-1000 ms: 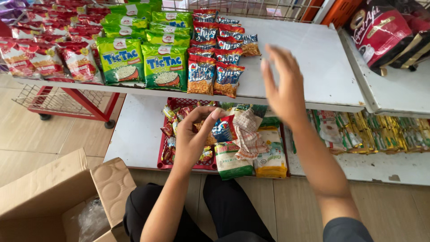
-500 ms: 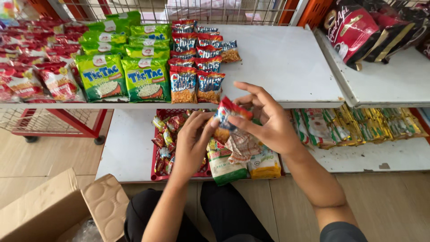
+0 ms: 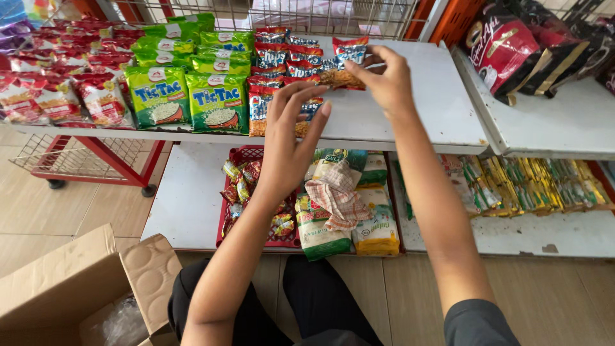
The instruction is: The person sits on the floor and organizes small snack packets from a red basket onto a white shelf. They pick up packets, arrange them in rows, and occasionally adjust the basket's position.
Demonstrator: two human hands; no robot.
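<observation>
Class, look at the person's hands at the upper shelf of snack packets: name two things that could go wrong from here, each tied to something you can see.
1. The right hand pinches a snack packet by its edge above a packed row; it may slip or topple neighbours.
2. The left hand hovers by packets at the shelf edge; a nudge could push one off.

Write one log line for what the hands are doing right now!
right hand: holds snack packet at upper shelf | left hand: open, fingers spread, by packet row | lower shelf: red tray
</observation>
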